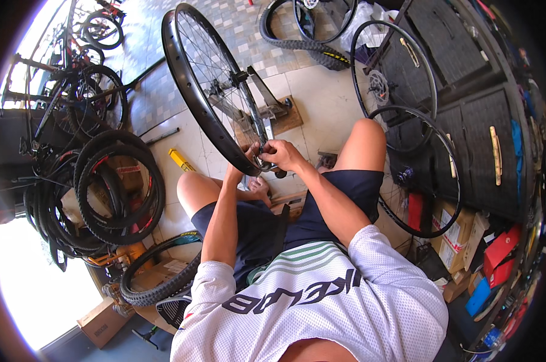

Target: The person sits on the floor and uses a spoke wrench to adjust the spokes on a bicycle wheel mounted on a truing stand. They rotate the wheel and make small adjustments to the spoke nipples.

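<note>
A large black wheel rim (pixel 185 78) laced with thin spokes stands upright in a metal truing stand (pixel 265 90) in front of me. The stand is fixed to a wooden board (pixel 288 117). At the near, lower part of the rim, my left hand (pixel 244 158) is closed, its fingertips pinched together beside the spokes. My right hand (pixel 280 153) meets it from the right, thumb and fingers pressed together at the rim's edge. What either pinch holds is too small and too hidden behind the fingers to name.
Bare wheels (pixel 433 78) lean against dark cabinets on the right. Tyres (pixel 119 187) hang in a stack on the left, beside parked bicycles. A yellow tube-shaped item (pixel 181 160) lies on the tiled floor. Loose tyres (pixel 309 47) lie beyond the stand; cardboard boxes (pixel 451 244) sit at the lower right.
</note>
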### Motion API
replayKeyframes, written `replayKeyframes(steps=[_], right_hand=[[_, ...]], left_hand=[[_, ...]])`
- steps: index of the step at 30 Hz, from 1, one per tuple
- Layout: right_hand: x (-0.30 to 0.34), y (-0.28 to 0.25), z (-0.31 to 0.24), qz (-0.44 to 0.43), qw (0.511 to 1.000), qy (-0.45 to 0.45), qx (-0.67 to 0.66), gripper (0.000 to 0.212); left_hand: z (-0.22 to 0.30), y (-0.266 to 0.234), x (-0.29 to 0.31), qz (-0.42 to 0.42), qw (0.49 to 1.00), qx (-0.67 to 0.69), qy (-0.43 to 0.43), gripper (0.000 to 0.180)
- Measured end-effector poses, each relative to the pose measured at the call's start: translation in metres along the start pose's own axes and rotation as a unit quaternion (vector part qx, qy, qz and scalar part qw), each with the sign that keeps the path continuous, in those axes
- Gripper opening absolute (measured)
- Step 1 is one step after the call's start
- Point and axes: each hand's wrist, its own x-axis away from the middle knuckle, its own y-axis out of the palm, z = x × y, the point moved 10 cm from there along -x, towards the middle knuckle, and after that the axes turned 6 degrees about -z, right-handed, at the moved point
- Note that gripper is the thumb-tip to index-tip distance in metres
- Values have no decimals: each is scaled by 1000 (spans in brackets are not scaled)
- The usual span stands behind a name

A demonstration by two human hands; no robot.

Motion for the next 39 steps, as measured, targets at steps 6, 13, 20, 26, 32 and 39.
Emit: replayKeyframes(steps=[6,13,20,26,32,39], right_hand=[[9,7,-4,-4,1000,-8,-21,26],[-1,12,11,9,1000,-3,-6,25],[-13,6,18,5,995,-5,-96,24],[-10,-21,31,103,993,24,43,29],[-15,-7,48,73,995,51,37,33],[-15,5,26,27,999,-13,25,31]], left_hand=[[-17,5,8,-68,994,84,11,33],[-11,7,-3,-5,994,83,68,32],[-12,-19,-8,62,994,79,37,45],[-22,-19,-13,108,991,46,68,45],[-7,2,-14,59,991,80,92,38],[1,2,-7,26,998,32,42,42]])
